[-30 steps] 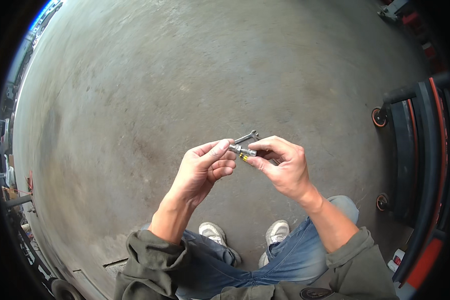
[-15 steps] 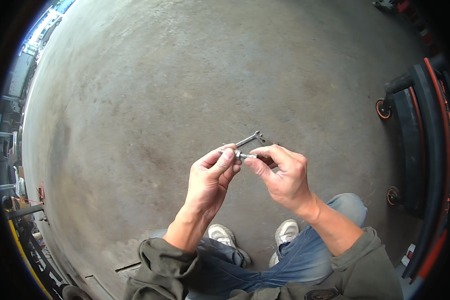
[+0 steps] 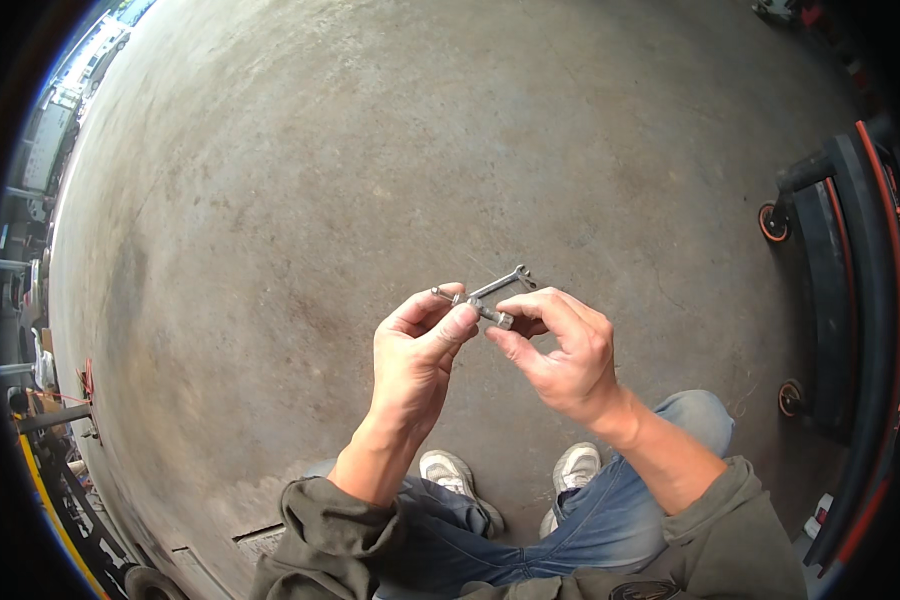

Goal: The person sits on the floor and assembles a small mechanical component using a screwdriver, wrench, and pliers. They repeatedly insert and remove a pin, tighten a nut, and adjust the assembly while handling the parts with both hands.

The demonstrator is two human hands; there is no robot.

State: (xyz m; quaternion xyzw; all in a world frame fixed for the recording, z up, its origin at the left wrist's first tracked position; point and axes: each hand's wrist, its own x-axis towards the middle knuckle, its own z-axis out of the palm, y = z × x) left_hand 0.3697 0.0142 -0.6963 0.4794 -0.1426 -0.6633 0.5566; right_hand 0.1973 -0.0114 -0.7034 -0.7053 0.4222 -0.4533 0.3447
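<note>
The step looks like working a metal fitting (image 3: 494, 315) between the hands, the left hand (image 3: 410, 340) pinching it, the right hand's (image 3: 575, 350) slightly parted thumb and forefinger flanking its right end, contact unclear, the next move likely needing a steady left pinch.

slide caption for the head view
Left hand and right hand at a small metal part, wrench beyond, grey floor below.

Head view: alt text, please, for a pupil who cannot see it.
A person's left hand pinches a slim metal part, the right hand at its right end. A wrench shows just beyond, against a grey floor; a wheeled cart stands at right.
</note>
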